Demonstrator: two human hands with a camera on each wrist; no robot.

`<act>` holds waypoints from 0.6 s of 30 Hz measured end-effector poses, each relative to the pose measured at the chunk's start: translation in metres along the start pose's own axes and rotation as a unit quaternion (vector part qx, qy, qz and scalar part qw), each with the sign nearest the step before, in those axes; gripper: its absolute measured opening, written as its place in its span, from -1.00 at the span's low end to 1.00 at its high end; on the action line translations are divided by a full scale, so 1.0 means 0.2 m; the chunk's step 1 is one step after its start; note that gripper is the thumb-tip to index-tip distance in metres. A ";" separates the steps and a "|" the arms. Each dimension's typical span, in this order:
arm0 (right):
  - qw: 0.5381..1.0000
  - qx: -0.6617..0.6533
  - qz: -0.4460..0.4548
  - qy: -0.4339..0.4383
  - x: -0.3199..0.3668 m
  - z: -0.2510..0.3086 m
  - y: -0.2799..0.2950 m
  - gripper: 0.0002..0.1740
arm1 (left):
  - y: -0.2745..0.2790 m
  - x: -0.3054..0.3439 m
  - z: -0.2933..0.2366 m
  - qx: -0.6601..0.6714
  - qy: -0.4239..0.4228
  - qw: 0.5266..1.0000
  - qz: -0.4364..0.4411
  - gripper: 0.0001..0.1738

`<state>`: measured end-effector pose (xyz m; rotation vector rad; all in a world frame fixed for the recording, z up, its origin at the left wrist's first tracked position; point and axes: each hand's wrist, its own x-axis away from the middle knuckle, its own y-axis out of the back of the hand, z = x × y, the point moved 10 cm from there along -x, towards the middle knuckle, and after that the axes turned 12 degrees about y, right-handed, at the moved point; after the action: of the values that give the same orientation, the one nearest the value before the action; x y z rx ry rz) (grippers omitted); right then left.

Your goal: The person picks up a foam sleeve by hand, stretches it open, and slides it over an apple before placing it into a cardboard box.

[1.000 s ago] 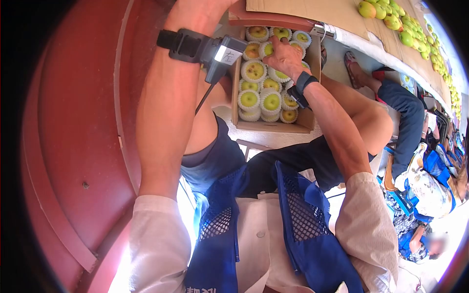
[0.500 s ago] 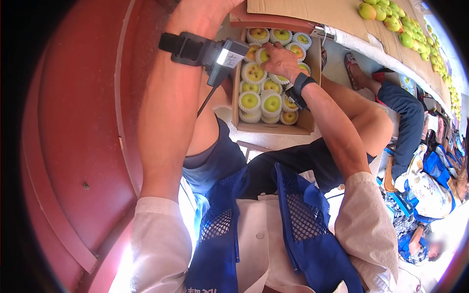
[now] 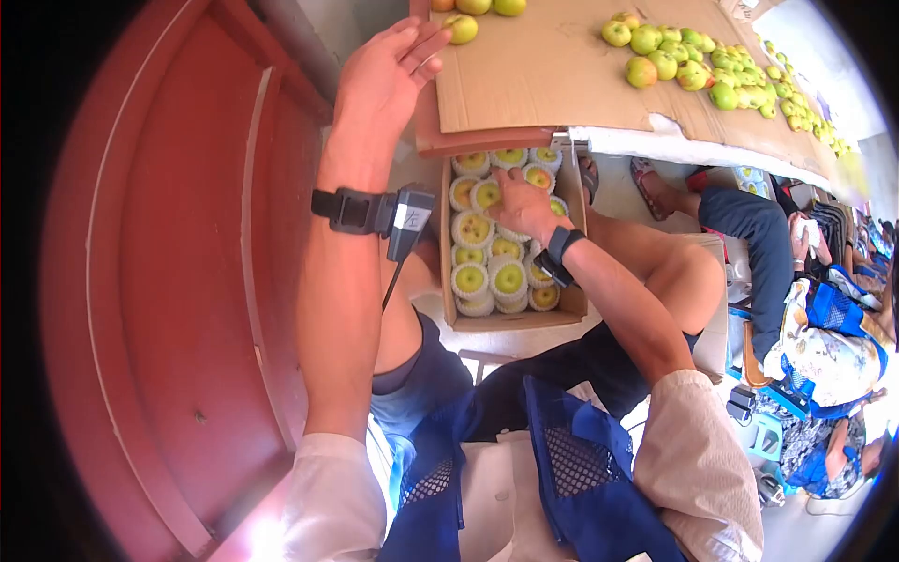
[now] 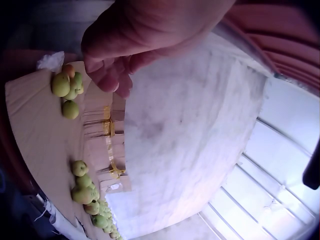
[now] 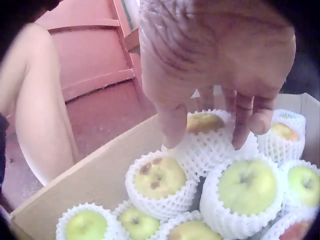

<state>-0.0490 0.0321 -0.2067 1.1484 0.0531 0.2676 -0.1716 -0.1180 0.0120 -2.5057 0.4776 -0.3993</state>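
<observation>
In the head view my right hand [image 3: 527,206] is down in an open cardboard box [image 3: 515,323] of apples in white foam nets. Its thumb and fingers grip a netted apple [image 5: 205,122], seen close in the right wrist view, with other netted apples touching around it. A larger green netted apple [image 5: 247,185] sits just in front. My left hand [image 3: 384,75] is raised at the near left corner of a cardboard-covered table, fingers loosely extended and holding nothing. Close by its fingertips lies a bare yellow-green apple [image 3: 462,28].
Many loose apples [image 3: 693,70] spread over the table's cardboard sheet [image 3: 534,80]. The table edge overhangs the far end of the box. A red panelled door [image 3: 197,281] stands on my left. On the right sit other people, one in dark trousers [image 3: 758,234].
The head view has tilted up, so the box appears lower and my left hand and more of the table show. My right hand stays at the same netted apple.
</observation>
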 end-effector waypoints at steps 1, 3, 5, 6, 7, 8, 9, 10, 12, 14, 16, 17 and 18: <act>1.000 0.000 -0.008 0.000 0.02 0.00 0.02 -0.19 | 0.03 0.00 -0.01 0.012 -0.005 1.000 -0.018 -0.60; 1.000 0.000 -0.029 0.002 0.07 -0.01 0.08 -0.25 | 0.04 0.01 -0.02 0.022 -0.013 0.999 -0.029 -0.61; 0.999 -0.015 0.017 -0.031 0.14 -0.03 0.09 -0.28 | 0.08 0.02 -0.01 0.054 -0.012 0.996 -0.067 -0.64; 0.999 -0.014 0.039 -0.032 0.17 -0.03 0.10 -0.31 | 0.07 0.01 -0.01 0.052 -0.011 0.997 -0.060 -0.64; 0.999 -0.013 0.033 -0.036 0.19 -0.04 0.14 -0.31 | 0.09 0.01 0.00 0.069 -0.011 0.995 -0.074 -0.65; 0.997 -0.011 0.060 -0.039 0.22 -0.04 0.14 -0.34 | 0.11 0.01 0.00 0.084 -0.012 0.992 -0.089 -0.65; 0.995 -0.009 0.086 -0.040 0.25 -0.04 0.14 -0.37 | 0.12 0.00 -0.01 0.082 -0.012 0.993 -0.084 -0.65; 0.996 -0.009 0.082 -0.042 0.27 -0.04 0.17 -0.37 | 0.15 0.00 -0.01 0.104 -0.015 0.990 -0.099 -0.65; 0.995 -0.017 0.097 -0.018 0.32 -0.02 0.20 -0.44 | 0.18 -0.01 -0.01 0.123 -0.018 0.986 -0.111 -0.65; 0.996 -0.017 0.087 -0.008 0.34 -0.01 0.23 -0.45 | 0.22 -0.02 0.00 0.152 -0.017 0.979 -0.136 -0.64; 0.997 -0.013 0.072 -0.012 0.39 -0.02 0.29 -0.45 | 0.22 -0.03 0.01 0.159 -0.009 0.979 -0.127 -0.65; 0.998 -0.020 0.059 -0.006 0.40 0.01 0.32 -0.47 | 0.21 -0.05 0.04 0.169 -0.001 0.978 -0.120 -0.66; 0.999 -0.025 0.044 -0.005 0.42 0.02 0.36 -0.48 | 0.22 -0.10 0.08 0.174 0.011 0.979 -0.105 -0.68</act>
<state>0.0201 0.0765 -0.1314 1.1046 -0.0130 0.3403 -0.1940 -0.1374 -0.0289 -2.2154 0.1333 -0.5431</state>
